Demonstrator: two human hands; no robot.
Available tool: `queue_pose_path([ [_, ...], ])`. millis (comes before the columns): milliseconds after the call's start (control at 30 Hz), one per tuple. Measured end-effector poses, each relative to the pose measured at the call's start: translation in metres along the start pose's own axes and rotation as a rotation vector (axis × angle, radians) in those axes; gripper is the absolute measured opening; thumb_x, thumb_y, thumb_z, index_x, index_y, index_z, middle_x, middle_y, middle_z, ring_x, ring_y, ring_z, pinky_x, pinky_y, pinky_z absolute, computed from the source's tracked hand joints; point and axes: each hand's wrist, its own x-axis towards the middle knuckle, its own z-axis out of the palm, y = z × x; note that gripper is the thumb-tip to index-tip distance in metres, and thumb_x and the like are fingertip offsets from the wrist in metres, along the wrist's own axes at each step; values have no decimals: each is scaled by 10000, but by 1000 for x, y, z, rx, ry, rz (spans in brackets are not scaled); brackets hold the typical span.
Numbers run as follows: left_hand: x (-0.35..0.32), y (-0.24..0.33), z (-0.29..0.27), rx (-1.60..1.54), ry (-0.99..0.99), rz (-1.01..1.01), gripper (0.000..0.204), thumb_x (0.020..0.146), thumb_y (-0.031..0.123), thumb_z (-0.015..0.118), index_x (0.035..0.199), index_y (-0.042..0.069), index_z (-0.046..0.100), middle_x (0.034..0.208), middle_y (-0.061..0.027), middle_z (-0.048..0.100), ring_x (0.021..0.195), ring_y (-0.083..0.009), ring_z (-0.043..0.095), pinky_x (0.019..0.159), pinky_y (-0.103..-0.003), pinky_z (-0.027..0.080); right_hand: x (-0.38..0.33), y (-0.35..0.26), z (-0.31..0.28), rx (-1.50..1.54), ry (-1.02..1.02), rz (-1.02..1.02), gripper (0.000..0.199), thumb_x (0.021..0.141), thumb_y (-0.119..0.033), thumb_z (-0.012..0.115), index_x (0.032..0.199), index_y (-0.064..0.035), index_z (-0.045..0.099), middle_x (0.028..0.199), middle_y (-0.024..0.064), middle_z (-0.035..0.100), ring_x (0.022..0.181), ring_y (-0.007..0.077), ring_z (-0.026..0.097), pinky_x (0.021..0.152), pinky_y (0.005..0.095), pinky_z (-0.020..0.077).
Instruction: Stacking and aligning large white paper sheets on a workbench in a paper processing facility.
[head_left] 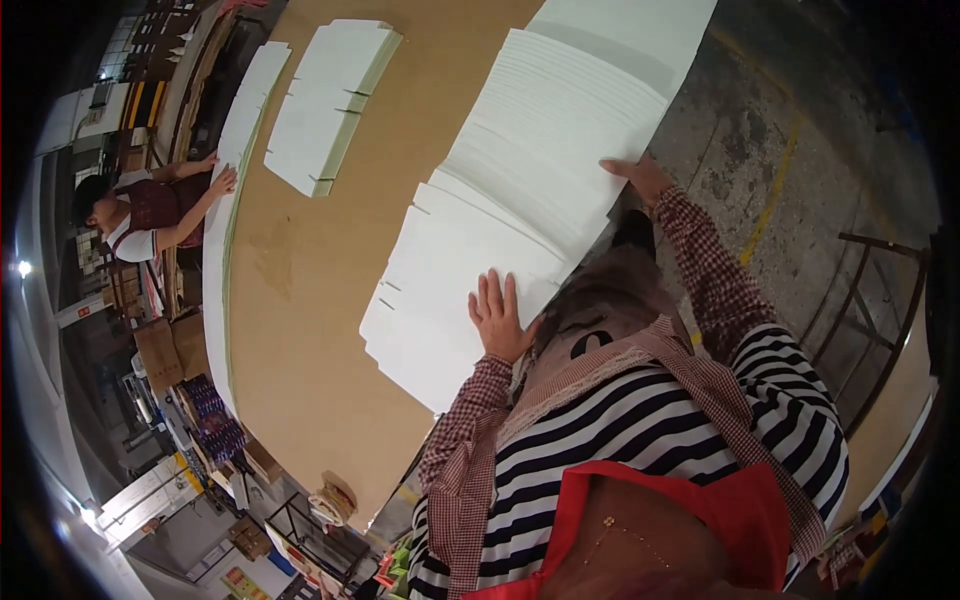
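A long run of overlapping white card sheets [560, 130] lies fanned out along the table edge in front of me. At its left end is a flatter stack of white slotted card [450, 290], with short cuts along its far side. My left hand [500, 318] lies on this stack, open, with its fingers spread flat. Over at the right, my right hand [642, 180] touches the near edge of the fanned sheets, one digit stretched out over them. Its other fingers are partly hidden, and I see nothing gripped in it.
The brown table [300, 310] also bears a separate slotted white stack [330, 105]. Across it, a co-worker [150, 210] rests both hands on a long white stack [225, 220]. A roll of tape [333, 500] sits at the left end. A metal frame [870, 290] stands on the floor at right.
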Motion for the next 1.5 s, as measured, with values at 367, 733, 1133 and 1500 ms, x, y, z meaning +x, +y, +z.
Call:
queue_pose_path([
  [367, -6, -2, 6, -21, 19, -15, 900, 681, 411, 695, 1381, 72, 243, 1446, -194, 157, 1345, -345, 121, 1053, -517, 77, -7, 18, 14, -204, 148, -354, 316, 791, -223, 662, 971, 27, 593, 857, 86, 634, 772, 157, 592, 674, 303, 474],
  [733, -8, -2, 5, 24, -30, -22, 863, 722, 395, 655, 1379, 41, 221, 1436, -231, 144, 1337, -376, 117, 1048, -526, 73, -18, 16, 28, -139, 185, -384, 362, 804, -222, 646, 1019, 58, 564, 897, 96, 631, 792, 149, 590, 698, 296, 472],
  [1133, -15, -3, 7, 10, -24, -35, 862, 728, 405, 647, 1375, 25, 223, 1440, -230, 138, 1344, -376, 91, 1057, -520, 47, -28, 20, 34, -238, 221, -384, 265, 824, -200, 607, 918, 47, 595, 780, 67, 620, 773, 126, 565, 689, 305, 456],
  [1500, -23, -10, 6, 7, -52, 2, 853, 749, 380, 621, 1375, -8, 191, 1429, -273, 117, 1333, -415, 77, 1045, -537, 54, -35, 19, 35, -126, 158, -409, 319, 801, -187, 625, 991, 62, 564, 877, 97, 622, 809, 165, 570, 729, 318, 456],
])
